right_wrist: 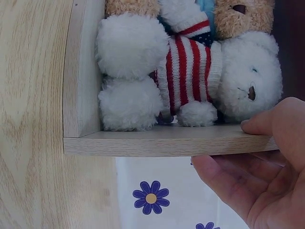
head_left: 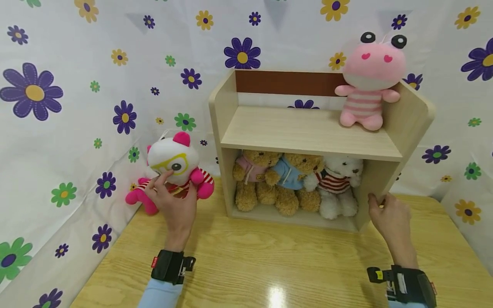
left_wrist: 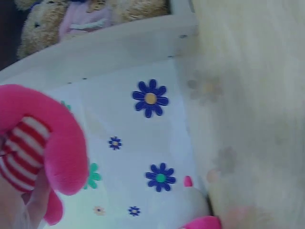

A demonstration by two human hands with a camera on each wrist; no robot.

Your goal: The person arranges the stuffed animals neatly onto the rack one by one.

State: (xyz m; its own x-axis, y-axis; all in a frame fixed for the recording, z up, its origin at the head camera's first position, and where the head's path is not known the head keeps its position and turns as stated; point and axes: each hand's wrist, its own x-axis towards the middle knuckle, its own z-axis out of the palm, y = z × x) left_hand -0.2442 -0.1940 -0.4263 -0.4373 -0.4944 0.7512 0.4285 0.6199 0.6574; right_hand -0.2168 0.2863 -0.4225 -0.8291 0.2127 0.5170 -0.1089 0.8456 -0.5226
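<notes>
At the left of the head view, a plush toy (head_left: 169, 156) with a white head, pink ears and yellow glasses is held by my left hand (head_left: 174, 209), its fingers and thumb around the front of the body. Close up in the left wrist view are pink limbs (left_wrist: 66, 148) and a red-and-white striped part. My right hand (head_left: 390, 216) grips the front edge of the right side panel of a wooden shelf (head_left: 312, 147), thumb inside and fingers outside. Just inside that panel sits a white plush bear (right_wrist: 248, 81) in a striped sweater.
Two brown plush bears, in pink (head_left: 254, 169) and blue (head_left: 290, 173), sit in the lower compartment. A pink plush toy (head_left: 371, 68) with big eyes sits upper right. The shelf stands on a wooden table (head_left: 246, 256) before a flowered backdrop. A white-and-pink shape (left_wrist: 190, 210) is cut off below.
</notes>
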